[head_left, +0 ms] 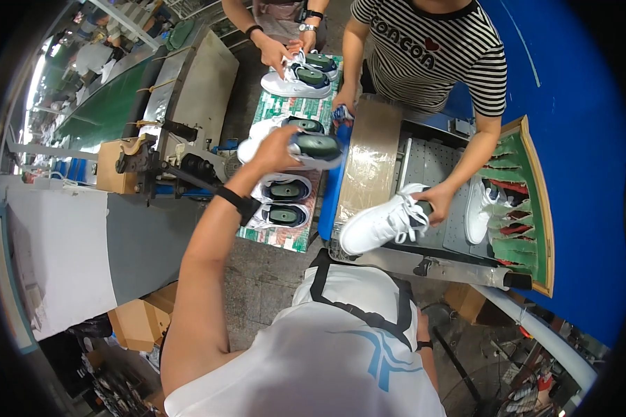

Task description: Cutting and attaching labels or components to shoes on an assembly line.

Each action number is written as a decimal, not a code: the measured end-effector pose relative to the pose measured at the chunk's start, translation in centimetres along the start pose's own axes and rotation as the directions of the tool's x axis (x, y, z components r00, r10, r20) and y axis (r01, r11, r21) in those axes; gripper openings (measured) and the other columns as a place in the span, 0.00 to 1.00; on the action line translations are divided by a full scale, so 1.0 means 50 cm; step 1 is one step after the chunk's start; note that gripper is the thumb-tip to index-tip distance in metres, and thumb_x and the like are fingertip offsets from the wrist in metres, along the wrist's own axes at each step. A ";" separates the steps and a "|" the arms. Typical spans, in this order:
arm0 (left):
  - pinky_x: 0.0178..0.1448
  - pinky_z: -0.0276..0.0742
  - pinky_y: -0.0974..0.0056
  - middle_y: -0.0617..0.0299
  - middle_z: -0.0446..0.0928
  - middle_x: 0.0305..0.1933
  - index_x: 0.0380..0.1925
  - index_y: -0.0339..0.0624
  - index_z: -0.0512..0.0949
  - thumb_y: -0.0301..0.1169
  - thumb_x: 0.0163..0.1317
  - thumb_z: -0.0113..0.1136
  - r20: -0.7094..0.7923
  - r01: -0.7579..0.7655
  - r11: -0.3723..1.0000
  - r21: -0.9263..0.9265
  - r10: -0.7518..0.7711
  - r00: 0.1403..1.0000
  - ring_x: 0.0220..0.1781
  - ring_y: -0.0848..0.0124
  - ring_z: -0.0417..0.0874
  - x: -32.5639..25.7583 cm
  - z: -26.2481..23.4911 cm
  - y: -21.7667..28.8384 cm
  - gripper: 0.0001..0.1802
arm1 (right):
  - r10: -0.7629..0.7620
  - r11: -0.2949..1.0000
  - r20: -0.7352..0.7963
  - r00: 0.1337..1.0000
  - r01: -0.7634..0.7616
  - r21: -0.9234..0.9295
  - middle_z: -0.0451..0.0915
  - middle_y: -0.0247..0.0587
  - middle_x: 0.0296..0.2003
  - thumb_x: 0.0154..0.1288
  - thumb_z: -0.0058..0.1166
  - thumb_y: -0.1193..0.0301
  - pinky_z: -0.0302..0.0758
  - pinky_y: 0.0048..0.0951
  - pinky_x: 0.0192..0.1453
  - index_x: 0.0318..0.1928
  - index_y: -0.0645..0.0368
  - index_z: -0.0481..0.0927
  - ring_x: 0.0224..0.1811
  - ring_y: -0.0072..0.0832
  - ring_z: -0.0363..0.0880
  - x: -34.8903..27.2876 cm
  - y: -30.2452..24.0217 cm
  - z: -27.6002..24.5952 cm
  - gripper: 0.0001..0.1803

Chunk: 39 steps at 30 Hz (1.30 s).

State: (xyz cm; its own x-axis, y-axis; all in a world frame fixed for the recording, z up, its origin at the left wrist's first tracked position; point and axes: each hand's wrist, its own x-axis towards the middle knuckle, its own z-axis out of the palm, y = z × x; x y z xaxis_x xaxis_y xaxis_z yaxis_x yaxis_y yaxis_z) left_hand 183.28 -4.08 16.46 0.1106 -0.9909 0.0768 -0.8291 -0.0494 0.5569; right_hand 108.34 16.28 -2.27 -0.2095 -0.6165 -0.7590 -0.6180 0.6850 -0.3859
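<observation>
My left hand (277,151), with a black band at the wrist, is closed on a white sneaker (330,164) with a dark green insert inside. It is over a narrow table (305,240) with a green, white and red patterned top. Just beyond lies another white sneaker (259,130), partly hidden by my hand. Nearer to me, a pair of white sneakers (263,187) rests side by side with green inserts showing. My right hand (423,325) hangs at my right side, beside my white shirt; its fingers are hidden.
A co-worker in a striped shirt (414,62) holds a white sneaker (375,229) over a perforated metal machine bed (431,167). Torn green flaps (528,233) hang at its opening, by another sneaker (477,212). A second person handles sneakers (285,85) at the table's far end. A conveyor (104,108) stands left.
</observation>
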 end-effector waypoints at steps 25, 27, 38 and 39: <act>0.83 0.67 0.51 0.47 0.75 0.73 0.74 0.46 0.73 0.22 0.35 0.87 0.143 0.066 0.990 -0.126 -0.048 0.989 0.77 0.46 0.74 0.031 -0.041 -0.205 0.58 | -0.098 0.983 0.009 0.995 0.098 -0.158 0.88 0.74 0.48 0.73 0.56 0.43 0.79 0.49 0.57 0.51 0.78 0.86 0.56 0.60 0.88 -0.018 -0.066 0.046 0.40; 0.82 0.68 0.50 0.45 0.76 0.72 0.73 0.44 0.73 0.23 0.35 0.88 0.026 0.041 0.992 -0.117 -0.038 0.999 0.75 0.45 0.75 0.027 -0.018 -0.166 0.58 | -0.082 0.985 -0.006 0.997 0.081 -0.152 0.87 0.74 0.48 0.74 0.55 0.43 0.79 0.48 0.58 0.52 0.78 0.86 0.56 0.60 0.88 -0.024 -0.061 0.044 0.40; 0.73 0.75 0.50 0.45 0.83 0.63 0.67 0.43 0.77 0.26 0.37 0.87 -0.168 -0.085 0.996 0.035 0.090 0.982 0.70 0.46 0.81 0.048 0.001 -0.146 0.50 | -0.135 0.968 -0.025 0.991 0.126 -0.217 0.88 0.74 0.43 0.72 0.58 0.43 0.80 0.52 0.54 0.45 0.76 0.88 0.51 0.61 0.89 -0.043 -0.097 0.049 0.38; 0.73 0.75 0.50 0.45 0.83 0.63 0.67 0.43 0.77 0.26 0.37 0.87 -0.179 -0.070 0.997 0.034 0.075 0.981 0.70 0.46 0.81 0.042 -0.014 -0.162 0.50 | -0.131 0.964 -0.022 0.991 0.123 -0.236 0.88 0.74 0.44 0.72 0.57 0.44 0.80 0.52 0.55 0.46 0.75 0.88 0.52 0.63 0.89 -0.034 -0.111 0.042 0.37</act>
State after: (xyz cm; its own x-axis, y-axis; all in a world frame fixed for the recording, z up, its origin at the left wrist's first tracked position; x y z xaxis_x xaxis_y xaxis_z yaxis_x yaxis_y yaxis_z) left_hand 190.63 -5.66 12.70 0.1445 -0.9533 0.2652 -0.8530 0.0159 0.5217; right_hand 113.74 14.34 0.07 -0.1430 -0.7096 -0.6899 -0.8004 0.4929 -0.3411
